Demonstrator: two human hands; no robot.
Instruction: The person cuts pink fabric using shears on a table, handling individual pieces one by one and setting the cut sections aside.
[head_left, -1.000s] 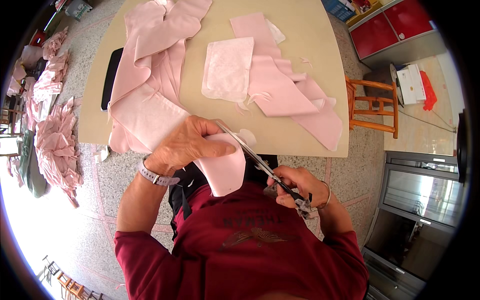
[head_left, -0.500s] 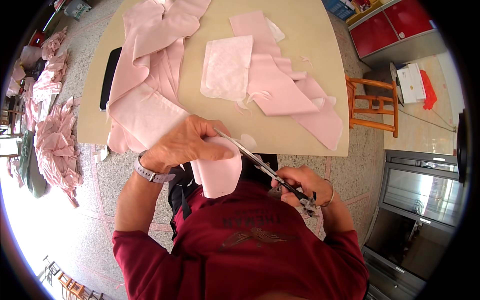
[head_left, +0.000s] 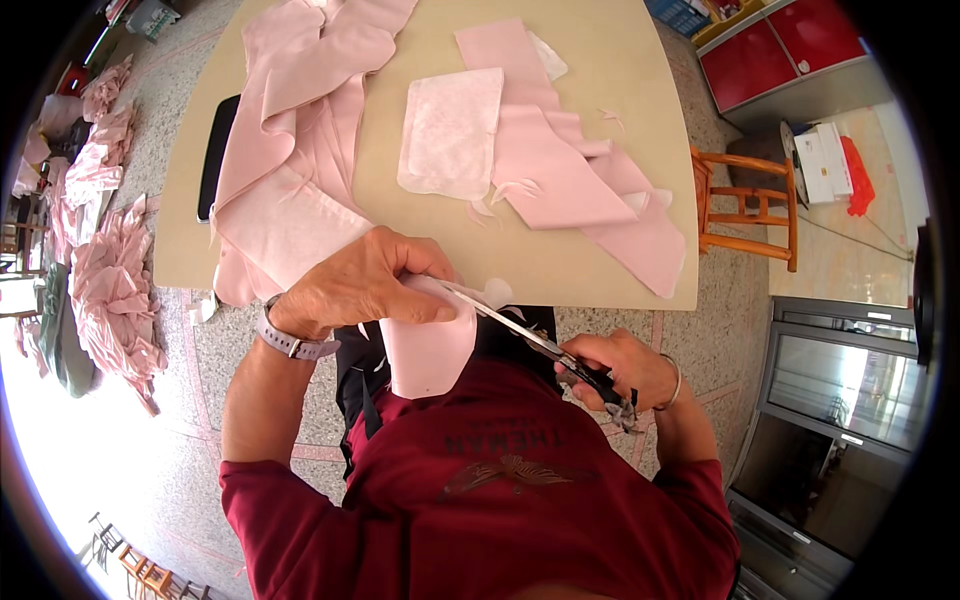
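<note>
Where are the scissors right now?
In the head view, the scissors are just right of centre, in the person's right hand, their blades pointing up-left to the pink fabric piece in the left hand.

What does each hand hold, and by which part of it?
The left hand pinches the pink fabric piece near its upper end, under the thumb; the right hand holds the scissors by the dark handles.

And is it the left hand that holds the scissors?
No, the scissors are in the right hand, while the left hand holds folded pink fabric.
</note>
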